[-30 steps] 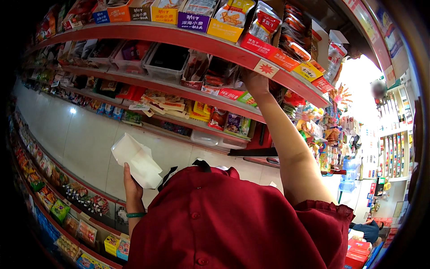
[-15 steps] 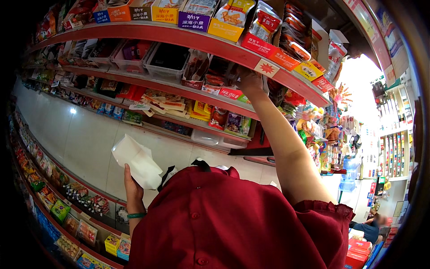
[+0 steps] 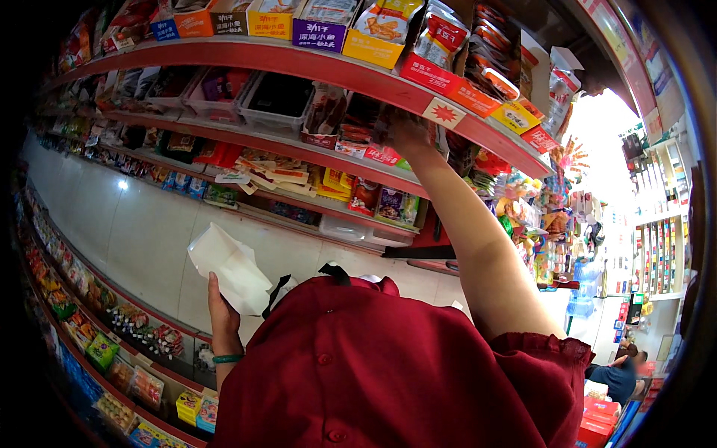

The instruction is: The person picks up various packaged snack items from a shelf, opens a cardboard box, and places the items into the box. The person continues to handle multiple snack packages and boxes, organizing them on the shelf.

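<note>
My left hand (image 3: 224, 321), with a green bangle at the wrist, grips an empty-looking white cardboard box (image 3: 231, 270). The box is tilted at waist height, and part of my fingers is behind it. My right arm stretches up and forward to a middle shelf, just below the red edge of the upper shelf. There my right hand (image 3: 409, 138) is among boxes of small snack packets (image 3: 362, 112). Shadow and the packets hide its fingertips, so what they touch does not show. A red-and-green open display box (image 3: 383, 154) stands just under the hand.
Boxed snacks fill the upper shelf (image 3: 261, 54) above my right hand. Clear plastic tubs (image 3: 276, 104) stand to its left. Flat snack packs (image 3: 269, 170) lie on a lower shelf. Another stocked shelf (image 3: 142, 336) curves along my left. A person (image 3: 618, 379) is at the far right.
My right hand has shifted slightly left among the packets on the middle shelf. My left hand and the white box have barely moved.
</note>
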{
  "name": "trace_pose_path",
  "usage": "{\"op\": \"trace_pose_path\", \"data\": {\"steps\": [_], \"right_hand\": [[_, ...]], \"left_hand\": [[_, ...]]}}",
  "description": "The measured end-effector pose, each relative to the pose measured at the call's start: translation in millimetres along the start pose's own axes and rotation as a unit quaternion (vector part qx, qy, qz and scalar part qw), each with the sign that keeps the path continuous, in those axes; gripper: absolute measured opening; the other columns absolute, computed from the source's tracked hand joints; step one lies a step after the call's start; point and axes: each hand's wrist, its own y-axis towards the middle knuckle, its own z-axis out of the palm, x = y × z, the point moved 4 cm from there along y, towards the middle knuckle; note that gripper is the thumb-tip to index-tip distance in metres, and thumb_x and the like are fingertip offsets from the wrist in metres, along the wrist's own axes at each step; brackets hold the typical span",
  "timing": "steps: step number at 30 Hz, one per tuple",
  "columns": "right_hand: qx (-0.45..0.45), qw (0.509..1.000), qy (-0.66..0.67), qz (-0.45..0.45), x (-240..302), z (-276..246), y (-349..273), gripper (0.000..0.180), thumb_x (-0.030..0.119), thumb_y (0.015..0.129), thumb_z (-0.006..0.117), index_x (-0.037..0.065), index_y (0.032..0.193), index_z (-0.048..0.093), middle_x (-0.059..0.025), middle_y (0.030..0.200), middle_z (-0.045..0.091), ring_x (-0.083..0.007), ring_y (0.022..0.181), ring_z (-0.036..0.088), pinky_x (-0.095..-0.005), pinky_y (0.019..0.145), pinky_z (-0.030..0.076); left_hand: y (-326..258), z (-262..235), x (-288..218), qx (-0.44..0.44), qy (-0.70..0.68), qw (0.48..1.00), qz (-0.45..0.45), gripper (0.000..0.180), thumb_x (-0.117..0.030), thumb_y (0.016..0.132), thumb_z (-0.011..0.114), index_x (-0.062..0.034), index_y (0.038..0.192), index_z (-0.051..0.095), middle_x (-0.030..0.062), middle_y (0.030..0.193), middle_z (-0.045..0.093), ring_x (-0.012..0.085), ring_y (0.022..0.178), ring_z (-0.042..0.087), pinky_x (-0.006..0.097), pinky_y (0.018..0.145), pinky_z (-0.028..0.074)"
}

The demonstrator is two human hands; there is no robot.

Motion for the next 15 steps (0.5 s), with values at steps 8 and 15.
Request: {"op": "trace_pose_path", "data": {"steps": [8,15], "right_hand": [[-0.131,0.988,-0.069,0.040,-26.7,57.3,42.0,0.070,0.023,0.076,0.064,0.010,0.136,0.032,-0.0158,0.142,0.030,-0.0347,0.129,0.033,-0.0502,0.099,0.035],[-0.020,0.996,-0.074,0.047,-8.5,40.6,24.2,0.072,0.018,0.079,0.058,0.006,0.141,0.021,-0.0128,0.147,0.023,-0.0309,0.136,0.020,-0.0513,0.107,0.022]], "left_hand": [[1.1,5.5,-0.9,0.007,0.000,1.000,-0.009,0.060,-0.046,0.093,0.041,-0.0035,0.135,0.033,0.0128,0.129,0.047,0.0259,0.115,0.048,0.038,0.096,0.039],[-1.6,-3.9,4.4,-0.007,-0.002,1.000,-0.014,0.063,-0.048,0.093,0.040,-0.0023,0.135,0.032,0.0136,0.130,0.046,0.0262,0.117,0.047,0.039,0.097,0.039]]}}
